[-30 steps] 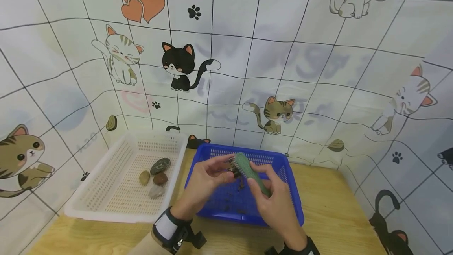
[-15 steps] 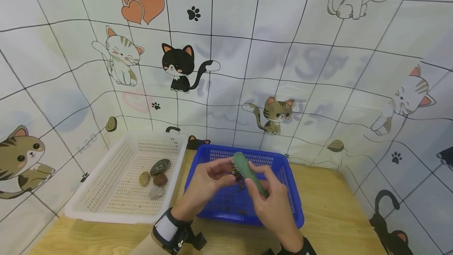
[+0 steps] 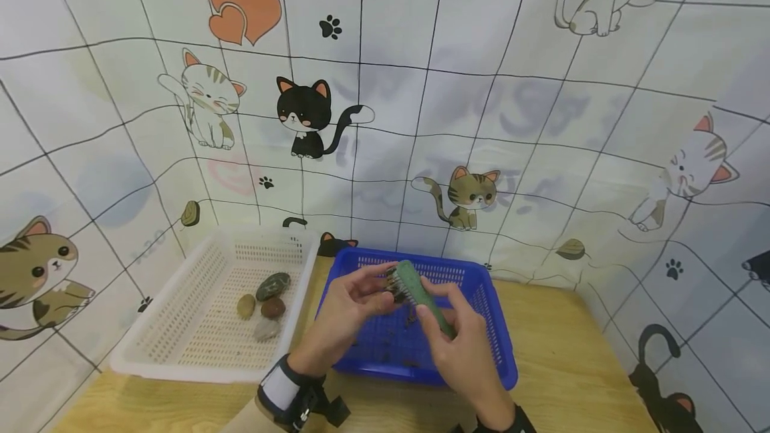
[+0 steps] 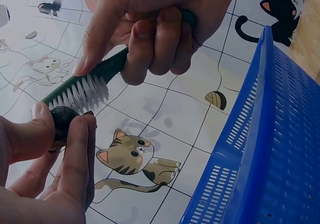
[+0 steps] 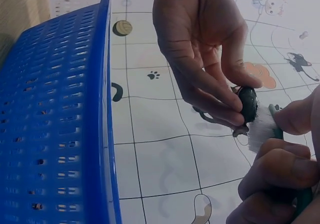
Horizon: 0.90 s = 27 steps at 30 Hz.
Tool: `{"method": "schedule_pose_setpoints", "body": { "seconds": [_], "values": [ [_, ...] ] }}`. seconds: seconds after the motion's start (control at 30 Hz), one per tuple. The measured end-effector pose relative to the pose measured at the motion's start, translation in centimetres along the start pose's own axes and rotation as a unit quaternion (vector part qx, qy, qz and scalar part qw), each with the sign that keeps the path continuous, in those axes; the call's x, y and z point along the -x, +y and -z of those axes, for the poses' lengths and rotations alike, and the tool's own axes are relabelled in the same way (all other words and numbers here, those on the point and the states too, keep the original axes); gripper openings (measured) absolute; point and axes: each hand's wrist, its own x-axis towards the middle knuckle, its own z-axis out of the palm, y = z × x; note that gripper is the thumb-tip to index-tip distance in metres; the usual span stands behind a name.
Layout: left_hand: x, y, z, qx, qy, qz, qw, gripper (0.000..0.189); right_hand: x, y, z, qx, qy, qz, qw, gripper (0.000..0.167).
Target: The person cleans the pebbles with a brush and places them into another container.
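My left hand (image 3: 351, 299) pinches a small dark, smooth stone (image 4: 62, 121) between thumb and fingertips. A green brush (image 3: 415, 286) with white bristles is gripped by its handle in my right hand (image 3: 463, 339). Its bristles press against the stone in both wrist views. Both hands are over the blue plastic basket (image 3: 415, 374), where brown crumbs of dirt lie on the bottom. In the right wrist view the stone looks black and shiny, and part of it is hidden behind the fingers.
A white slotted basket (image 3: 192, 374) stands to the left. Inside lie a dark veined stone (image 3: 273, 288), a brown stone (image 3: 273, 307), a tan stone (image 3: 245, 307) and a pale stone (image 3: 267, 329). Cat-print sheeting (image 3: 391, 99) rises behind the wooden table (image 3: 565, 353).
The brush has shifted slightly against the stone, with small movements of both hands. Dirt crumbs stay in the blue basket, and the head view has tilted up a little.
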Motion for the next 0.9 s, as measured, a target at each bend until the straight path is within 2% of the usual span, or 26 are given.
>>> {"method": "schedule_pose_setpoints", "body": {
  "seconds": [0.17, 0.43, 0.67, 0.9],
  "values": [
    [0.16, 0.28, -0.01, 0.017, -0.006, -0.013, 0.9998, 0.059, -0.20, 0.16, 0.17, 0.003, 0.011, 0.001, 0.9999, 0.039],
    [0.15, 0.81, 0.35, 0.056, 0.025, -0.013, 0.9980, 0.058, -0.10, 0.35, 0.24, 0.001, 0.017, -0.033, 0.9993, 0.037],
    [-0.07, 0.81, 0.41, 0.050, 0.008, -0.015, 0.9986, 0.057, -0.08, 0.28, 0.20, -0.008, 0.041, -0.043, 0.9982, 0.036],
    [0.04, 0.72, 0.45, 0.056, -0.016, -0.033, 0.9978, 0.062, -0.16, 0.15, 0.21, -0.022, 0.054, -0.022, 0.9980, 0.038]
  ]
}}
